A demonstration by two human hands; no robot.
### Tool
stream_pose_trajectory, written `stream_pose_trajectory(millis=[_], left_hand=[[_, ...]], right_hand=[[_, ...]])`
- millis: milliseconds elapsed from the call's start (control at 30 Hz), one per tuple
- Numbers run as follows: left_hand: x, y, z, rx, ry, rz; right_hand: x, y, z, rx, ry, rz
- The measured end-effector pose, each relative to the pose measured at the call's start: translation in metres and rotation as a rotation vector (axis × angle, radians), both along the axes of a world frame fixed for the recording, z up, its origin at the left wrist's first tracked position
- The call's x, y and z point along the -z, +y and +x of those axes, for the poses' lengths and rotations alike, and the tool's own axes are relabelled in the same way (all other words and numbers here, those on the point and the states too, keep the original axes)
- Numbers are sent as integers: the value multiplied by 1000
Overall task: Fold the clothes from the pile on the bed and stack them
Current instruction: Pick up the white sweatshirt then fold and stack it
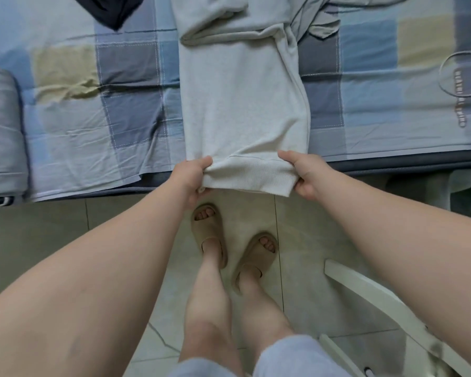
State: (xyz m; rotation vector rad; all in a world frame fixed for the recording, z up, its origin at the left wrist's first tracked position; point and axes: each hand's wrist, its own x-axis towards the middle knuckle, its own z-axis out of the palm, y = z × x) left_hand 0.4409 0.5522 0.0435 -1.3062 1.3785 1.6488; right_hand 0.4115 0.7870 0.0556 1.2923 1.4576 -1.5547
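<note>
- Both sets of fingers are pinching the ribbed hem (pixel 249 177) of the pale sweatshirt (pixel 242 104), left hand (pixel 192 177) and right hand (pixel 305 174) at opposite corners.
- The sweatshirt is lying along the checked bed (pixel 73 112), hem overhanging the near edge.
- Keeping both corners level and taut should be giving a square fold.

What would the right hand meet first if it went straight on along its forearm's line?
The pale sweatshirt, whose hem the right hand pinches; its body lies across that line. Beyond it, probably only the checked sheet, though depth is unclear.
</note>
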Motion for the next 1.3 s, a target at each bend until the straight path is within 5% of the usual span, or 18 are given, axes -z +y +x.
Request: stream_pose_trajectory(millis=[300, 600, 967, 1300], left_hand=[[-157, 18, 99, -41, -129, -24], [-227, 26, 132, -75, -246, 88], [-230, -23, -35, -249, -128, 215], [-133, -50, -198, -298, -77, 179]], right_hand=[[-148, 19, 103, -39, -67, 34], [-213, 24, 140, -3, -127, 32], [-225, -27, -26, 144, -54, -38], [-119, -59, -174, 315, -24, -58]])
